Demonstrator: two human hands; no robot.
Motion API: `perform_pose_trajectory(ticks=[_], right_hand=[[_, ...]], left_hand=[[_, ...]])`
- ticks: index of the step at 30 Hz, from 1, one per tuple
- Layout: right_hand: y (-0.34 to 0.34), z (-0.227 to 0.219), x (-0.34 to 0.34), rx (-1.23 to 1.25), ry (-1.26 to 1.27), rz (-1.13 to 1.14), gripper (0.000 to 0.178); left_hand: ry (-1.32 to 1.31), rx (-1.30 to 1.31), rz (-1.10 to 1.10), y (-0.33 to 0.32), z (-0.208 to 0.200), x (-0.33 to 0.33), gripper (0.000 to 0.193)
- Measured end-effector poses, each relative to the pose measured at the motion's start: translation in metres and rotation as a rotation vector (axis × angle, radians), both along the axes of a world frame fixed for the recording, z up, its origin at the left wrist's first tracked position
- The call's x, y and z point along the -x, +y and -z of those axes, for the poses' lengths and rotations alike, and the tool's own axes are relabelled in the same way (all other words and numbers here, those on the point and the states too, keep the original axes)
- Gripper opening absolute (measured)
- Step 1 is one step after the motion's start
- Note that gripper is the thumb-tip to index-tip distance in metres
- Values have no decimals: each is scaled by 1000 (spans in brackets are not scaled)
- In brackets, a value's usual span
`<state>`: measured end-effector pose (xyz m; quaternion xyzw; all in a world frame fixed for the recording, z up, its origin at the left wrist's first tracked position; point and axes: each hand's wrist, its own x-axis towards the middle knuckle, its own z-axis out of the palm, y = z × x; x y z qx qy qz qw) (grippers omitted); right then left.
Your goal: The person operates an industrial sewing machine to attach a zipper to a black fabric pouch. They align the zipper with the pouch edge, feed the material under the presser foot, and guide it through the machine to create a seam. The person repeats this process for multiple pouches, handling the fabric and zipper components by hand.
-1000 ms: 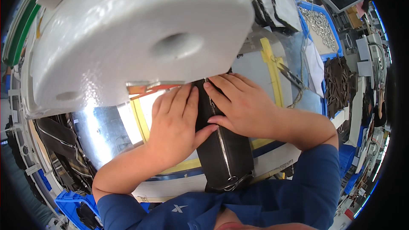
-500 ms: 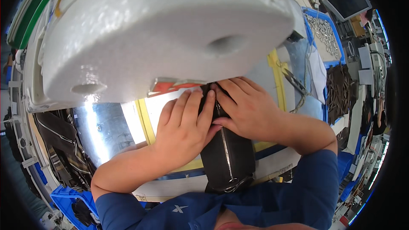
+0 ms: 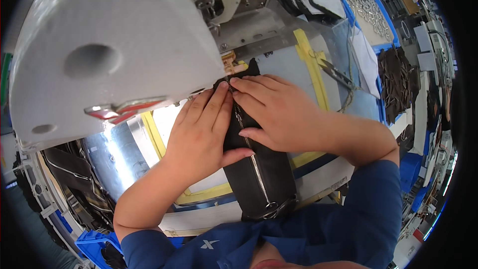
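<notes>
A black fabric piece [image 3: 277, 177] with a silver metal zipper [image 3: 256, 169] stretches from near my chest up to the sewing machine [image 3: 144, 25]. Both hands lie on its far part. My left hand [image 3: 196, 137] rests flat to the left of the zipper, fingers extended, its thumb reaching toward the teeth. On the other side, my right hand [image 3: 281, 114] presses down with spread fingers, its thumb beside the zipper. The fingertips of both nearly meet at the fabric's far end, close by the machine's presser area [image 3: 230, 65]. The needle itself cannot be made out.
Scissors [image 3: 338, 73] lie to the right of yellow tape [image 3: 313, 65]. Farther right stand a blue-rimmed tray [image 3: 393, 32] of metal parts and a pile of dark strips [image 3: 396, 82]. Dark zippered pieces [image 3: 69, 169] hang at left, above a blue bin [image 3: 92, 241].
The view has shifted, so the machine head appears farther left and its presser area now shows. Both hands stay on the fabric, with the left thumb moved nearer, down along the zipper.
</notes>
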<state>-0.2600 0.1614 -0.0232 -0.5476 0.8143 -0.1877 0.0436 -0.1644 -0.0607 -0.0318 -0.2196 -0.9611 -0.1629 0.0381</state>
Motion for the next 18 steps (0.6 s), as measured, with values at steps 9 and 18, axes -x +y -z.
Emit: perform_pose_trajectory(ticks=[9, 18], right_hand=[[1, 0, 5, 10, -61, -6, 61], [-1, -4, 4, -7, -76, -5, 61]], left_hand=[[-46, -5, -25, 3, -2, 4, 110], [-31, -21, -17, 3, 0, 3, 110]])
